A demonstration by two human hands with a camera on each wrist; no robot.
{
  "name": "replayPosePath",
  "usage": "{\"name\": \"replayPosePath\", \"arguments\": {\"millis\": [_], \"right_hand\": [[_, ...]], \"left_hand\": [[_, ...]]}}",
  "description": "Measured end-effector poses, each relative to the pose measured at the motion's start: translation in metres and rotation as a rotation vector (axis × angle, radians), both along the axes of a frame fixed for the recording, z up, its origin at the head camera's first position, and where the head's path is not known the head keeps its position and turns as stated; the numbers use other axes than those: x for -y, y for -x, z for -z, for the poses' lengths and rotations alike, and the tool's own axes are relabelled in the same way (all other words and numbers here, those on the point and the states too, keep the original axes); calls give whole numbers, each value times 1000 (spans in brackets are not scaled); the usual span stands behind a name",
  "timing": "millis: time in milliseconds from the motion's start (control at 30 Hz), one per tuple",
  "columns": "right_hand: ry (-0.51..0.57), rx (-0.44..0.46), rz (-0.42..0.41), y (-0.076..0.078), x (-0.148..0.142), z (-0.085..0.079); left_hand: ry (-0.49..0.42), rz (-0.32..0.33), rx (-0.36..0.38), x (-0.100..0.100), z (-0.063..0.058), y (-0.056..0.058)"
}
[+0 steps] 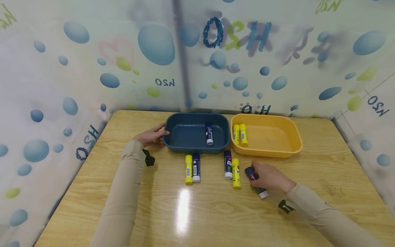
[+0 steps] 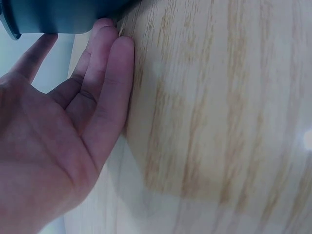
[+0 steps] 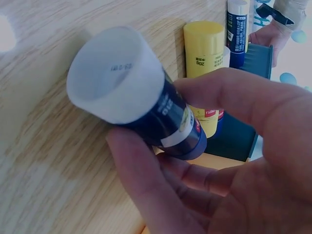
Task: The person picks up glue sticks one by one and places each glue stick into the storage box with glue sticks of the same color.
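Observation:
My right hand point(image 1: 271, 176) pinches a dark blue glue stick point(image 3: 165, 114) between thumb and fingers, its white end tilted toward the near right in the head view. Just left of it, a yellow glue stick point(image 1: 236, 173) and a dark blue one point(image 1: 228, 164) lie side by side. My left hand point(image 1: 152, 135) rests at the left end of the dark blue bin point(image 1: 197, 150); in the left wrist view its fairly straight fingers point(image 2: 108, 92) reach the bin's outer wall. Inside that bin lies one blue glue stick point(image 1: 209, 133).
An orange-yellow bin point(image 1: 268, 152) stands right beside the blue one, with two yellow glue sticks point(image 1: 243, 134) at its left end. Before the blue bin lie another yellow glue stick point(image 1: 189, 169) and blue glue stick point(image 1: 196, 168). A patterned curtain point(image 1: 197, 75) hangs behind the wooden table point(image 1: 210, 212).

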State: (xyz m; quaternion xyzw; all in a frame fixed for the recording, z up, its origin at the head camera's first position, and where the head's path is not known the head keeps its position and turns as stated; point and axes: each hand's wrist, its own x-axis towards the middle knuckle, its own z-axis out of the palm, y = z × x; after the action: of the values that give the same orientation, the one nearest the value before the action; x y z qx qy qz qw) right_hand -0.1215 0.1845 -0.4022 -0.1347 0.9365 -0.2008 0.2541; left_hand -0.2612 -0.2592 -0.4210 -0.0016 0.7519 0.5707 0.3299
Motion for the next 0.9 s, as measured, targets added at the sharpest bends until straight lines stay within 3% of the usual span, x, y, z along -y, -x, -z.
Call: {"name": "replayPosePath", "arguments": {"millis": [467, 900], "right_hand": [[65, -12, 6, 0, 6, -15], [83, -68, -11, 15, 13, -31]], "left_hand": [[14, -10, 6, 0, 2, 1], [9, -17, -9, 0, 1, 0]]}}
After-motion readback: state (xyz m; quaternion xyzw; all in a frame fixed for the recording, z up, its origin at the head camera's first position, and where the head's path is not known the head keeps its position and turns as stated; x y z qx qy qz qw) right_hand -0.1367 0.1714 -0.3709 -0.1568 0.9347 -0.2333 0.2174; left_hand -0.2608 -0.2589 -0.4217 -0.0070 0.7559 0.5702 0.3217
